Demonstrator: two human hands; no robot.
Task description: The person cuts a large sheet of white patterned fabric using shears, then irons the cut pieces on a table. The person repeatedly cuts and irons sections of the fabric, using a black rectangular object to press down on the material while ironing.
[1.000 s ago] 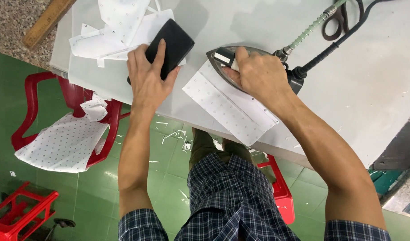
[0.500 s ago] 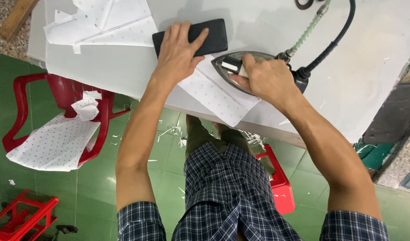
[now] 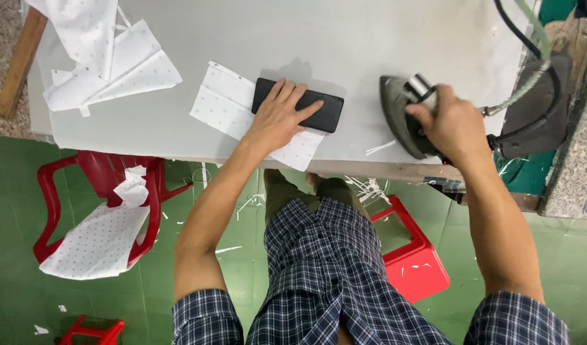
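Left hand (image 3: pixel 275 118) is laid flat, fingers spread, on black rectangular block (image 3: pixel 298 104) over dotted white fabric piece (image 3: pixel 232 107) near grey tabletop (image 3: pixel 319 38) front edge; right hand (image 3: pixel 448 121) is clenched around grey steam iron (image 3: pixel 403 115) by right edge.

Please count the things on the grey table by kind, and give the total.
Dotted fabric pieces: 2, one under the left hand at, one heap at the far left corner
Black block: 1, under the left hand
Iron: 1, held by the right hand
Total: 4
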